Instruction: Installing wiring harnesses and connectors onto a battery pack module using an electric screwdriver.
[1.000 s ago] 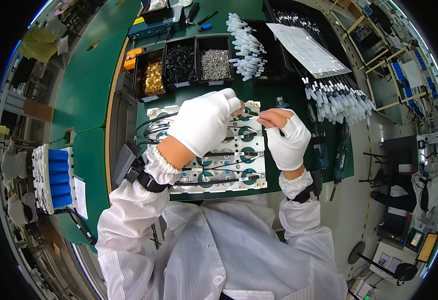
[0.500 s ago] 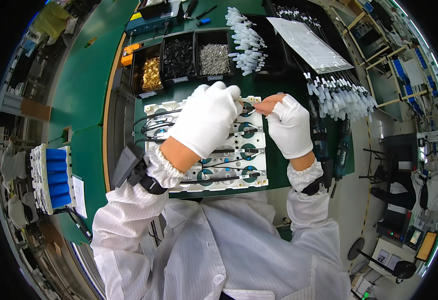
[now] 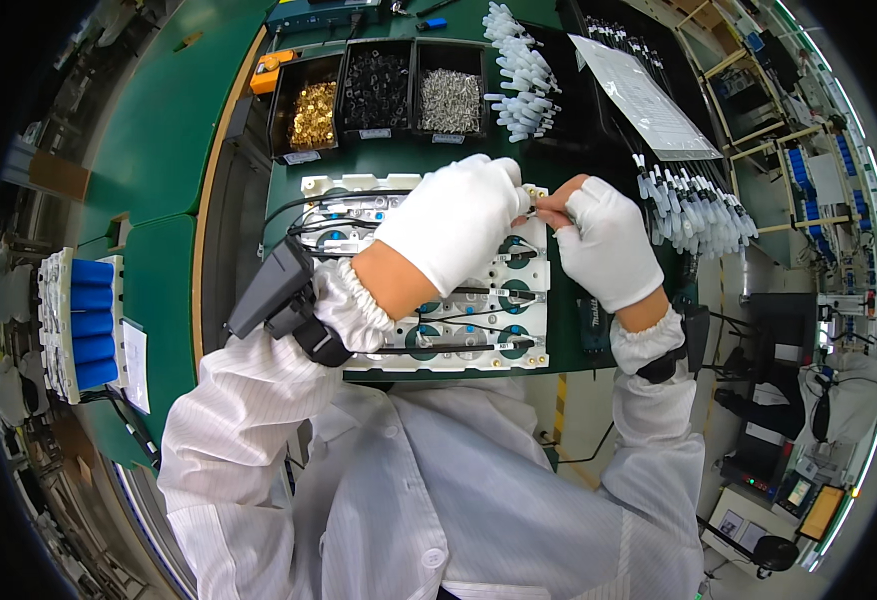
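A white plastic battery holder (image 3: 533, 362) with round green-ringed cells and black cables lies on the green table before me. My left hand (image 3: 459, 222), in a white glove, is closed over its far right part, the fingers curled together. Just to the right, my right hand (image 3: 607, 238), gloved with bare fingertips, pinches close to the left fingers at the holder's far right corner. A small dark piece shows between the two hands, too small to name. Black cables (image 3: 354, 200) run from the left across the holder and pass under my left hand.
Behind the holder stand black bins of gold parts (image 3: 314, 115), black parts (image 3: 377, 88) and silver screws (image 3: 449, 100). Cables with clear-capped ends (image 3: 694, 205) lie at right, by a paper sheet (image 3: 649, 100). A power screwdriver (image 3: 593, 325) lies beside the holder. Blue cells (image 3: 94, 325) stand far left.
Both hands have moved slightly toward the right and stay close together at the holder's far right corner. The whole view has shifted a little, the bins now appearing higher and further right.
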Demonstrator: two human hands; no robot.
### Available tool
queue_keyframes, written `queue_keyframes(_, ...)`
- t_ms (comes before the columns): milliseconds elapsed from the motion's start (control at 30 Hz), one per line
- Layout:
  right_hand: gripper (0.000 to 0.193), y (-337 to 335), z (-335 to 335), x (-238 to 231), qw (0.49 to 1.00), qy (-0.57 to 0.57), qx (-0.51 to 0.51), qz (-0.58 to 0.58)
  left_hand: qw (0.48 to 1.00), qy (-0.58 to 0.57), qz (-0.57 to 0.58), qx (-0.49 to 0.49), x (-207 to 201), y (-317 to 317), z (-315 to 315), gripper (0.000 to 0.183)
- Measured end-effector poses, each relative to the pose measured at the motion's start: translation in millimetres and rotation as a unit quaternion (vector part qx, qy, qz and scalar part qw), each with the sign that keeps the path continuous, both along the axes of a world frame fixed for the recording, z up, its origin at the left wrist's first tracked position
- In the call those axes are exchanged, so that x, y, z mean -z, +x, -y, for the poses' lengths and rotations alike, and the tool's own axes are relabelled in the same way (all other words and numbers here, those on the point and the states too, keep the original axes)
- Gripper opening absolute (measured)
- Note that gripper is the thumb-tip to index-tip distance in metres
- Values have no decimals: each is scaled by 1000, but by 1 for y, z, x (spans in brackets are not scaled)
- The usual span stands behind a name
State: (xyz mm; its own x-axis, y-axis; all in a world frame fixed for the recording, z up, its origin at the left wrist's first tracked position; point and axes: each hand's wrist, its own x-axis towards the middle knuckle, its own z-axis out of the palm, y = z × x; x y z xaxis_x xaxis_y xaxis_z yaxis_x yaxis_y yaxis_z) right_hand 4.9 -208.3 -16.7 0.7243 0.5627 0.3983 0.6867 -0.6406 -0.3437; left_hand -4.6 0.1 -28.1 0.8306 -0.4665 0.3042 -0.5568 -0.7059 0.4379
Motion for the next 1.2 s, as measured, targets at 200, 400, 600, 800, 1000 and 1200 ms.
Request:
queue_keyframes(200, 26, -9, 12, 2, 985, -103, 111, -79, 999, -32, 10, -12, 15, 3, 0, 10)
queue_keyframes(400, 55, -92, 61, 84, 863, -288, 386, -153, 998, -8, 59, 19, 11, -1, 1, 17)
queue_keyframes(600, 60, -127, 120, 115, 812, 134, 261, -506, 997, -13, 69, 13, 11, -6, -3, 15)
queue_keyframes(800, 51, -143, 110, 22, 803, 369, 85, -460, 997, -25, 74, 29, 13, -3, -3, 18)
queue_keyframes(1000, 52, -44, 20, -32, 802, 520, -292, -46, 997, -23, 75, 25, 15, -1, -2, 11)
queue_keyframes(1200, 48, 18, -3, -21, 787, 509, -301, -178, 998, 22, 60, 13, 13, -3, 1, 15)
